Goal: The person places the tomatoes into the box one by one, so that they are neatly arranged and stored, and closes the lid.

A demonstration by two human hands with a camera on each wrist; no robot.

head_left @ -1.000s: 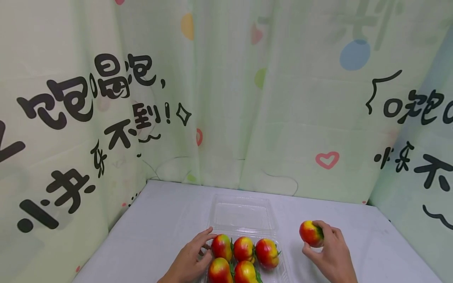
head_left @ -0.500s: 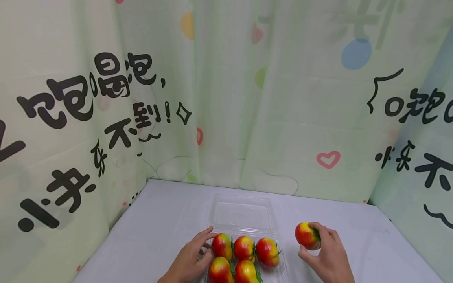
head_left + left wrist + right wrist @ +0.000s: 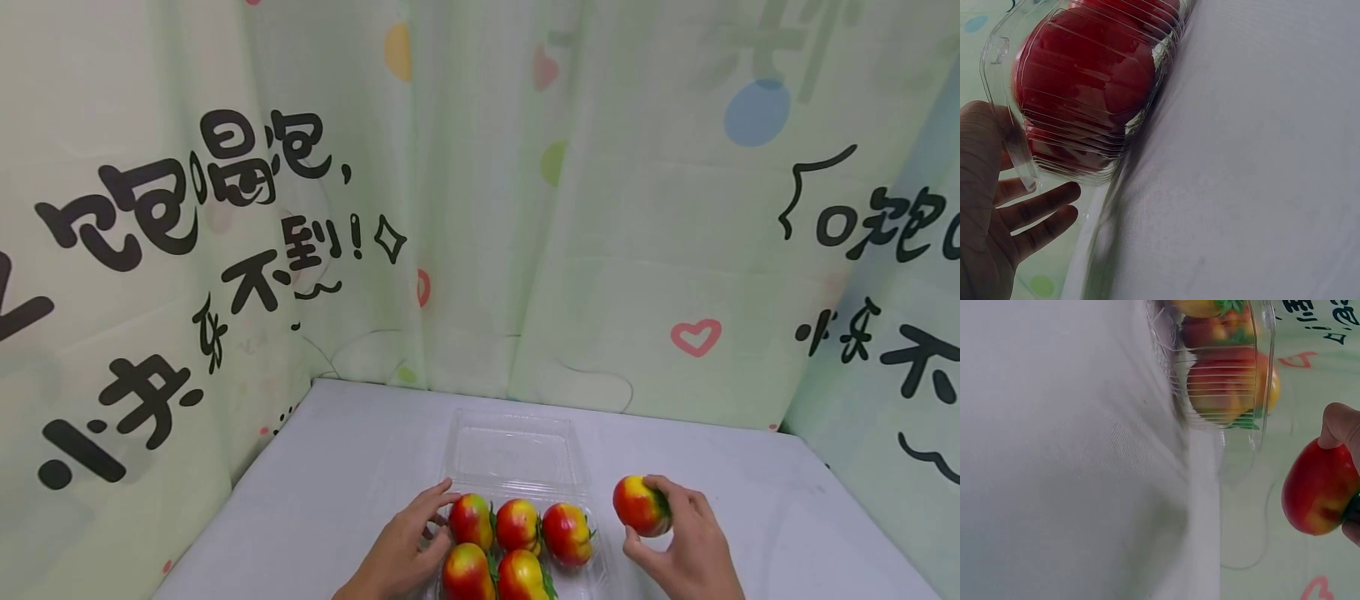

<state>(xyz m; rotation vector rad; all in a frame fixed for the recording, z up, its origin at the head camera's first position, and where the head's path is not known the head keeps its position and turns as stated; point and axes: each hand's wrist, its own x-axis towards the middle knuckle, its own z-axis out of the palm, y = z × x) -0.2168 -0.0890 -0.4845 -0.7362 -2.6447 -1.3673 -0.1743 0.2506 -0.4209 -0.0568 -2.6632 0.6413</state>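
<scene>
In the head view, a clear plastic clamshell box (image 3: 600, 573) lies with its lid (image 3: 513, 450) folded back. Several red-and-yellow fruits (image 3: 517, 527) with green leaves sit in the box in rows; the frame cuts off its near end. My left hand (image 3: 401, 546) rests at the box's left side, its spread fingers (image 3: 1041, 209) touching the rim in the left wrist view. To the right of the box, my right hand (image 3: 688, 540) pinches another red-and-yellow fruit (image 3: 636, 505) between thumb and fingers, above the table. That held fruit (image 3: 1316, 487) also shows in the right wrist view.
A white cloth covers the table (image 3: 360, 467). Pale green printed curtains (image 3: 480, 208) with dark lettering stand behind it and on both sides.
My right hand has moved left, toward the box, and slightly down with the fruit in it. The left hand and the fruits in the box stay in place.
</scene>
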